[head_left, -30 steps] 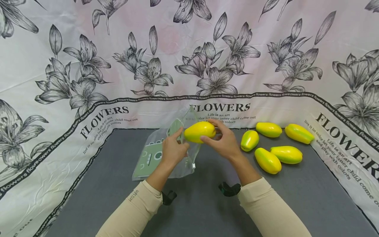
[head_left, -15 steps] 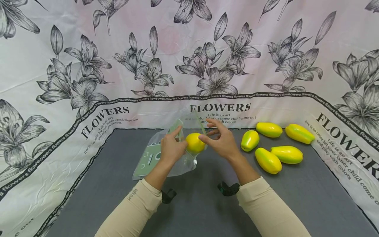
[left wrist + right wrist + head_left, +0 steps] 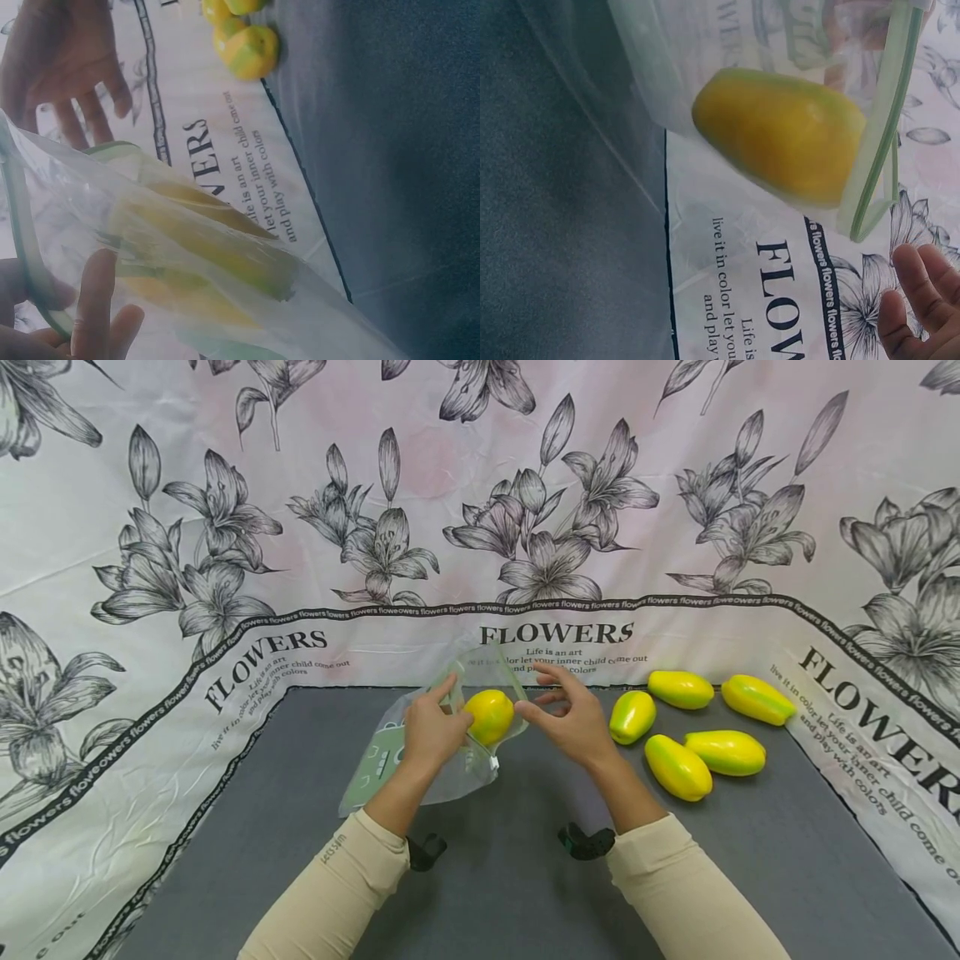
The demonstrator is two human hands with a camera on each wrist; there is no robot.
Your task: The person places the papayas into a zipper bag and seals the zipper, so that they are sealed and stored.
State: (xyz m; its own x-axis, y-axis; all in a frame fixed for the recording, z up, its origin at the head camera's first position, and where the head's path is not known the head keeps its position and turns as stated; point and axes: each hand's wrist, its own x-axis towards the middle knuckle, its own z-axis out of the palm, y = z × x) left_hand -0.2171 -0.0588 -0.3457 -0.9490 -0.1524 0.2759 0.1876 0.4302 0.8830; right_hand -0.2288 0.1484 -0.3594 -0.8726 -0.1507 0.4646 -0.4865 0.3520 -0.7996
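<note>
Sitting just inside the mouth of a clear slider bag (image 3: 457, 781), one glossy papaya (image 3: 491, 717) is yellow shading to green. The left hand (image 3: 435, 728) grips the bag's rim; the right hand (image 3: 568, 718), fingers apart, holds nothing. The right wrist view shows the papaya's tapered length, foreshortened in the head view.

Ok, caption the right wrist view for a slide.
Yellow-green fruit inside a clear green-rimmed bag, the right hand near its mouth.
</note>
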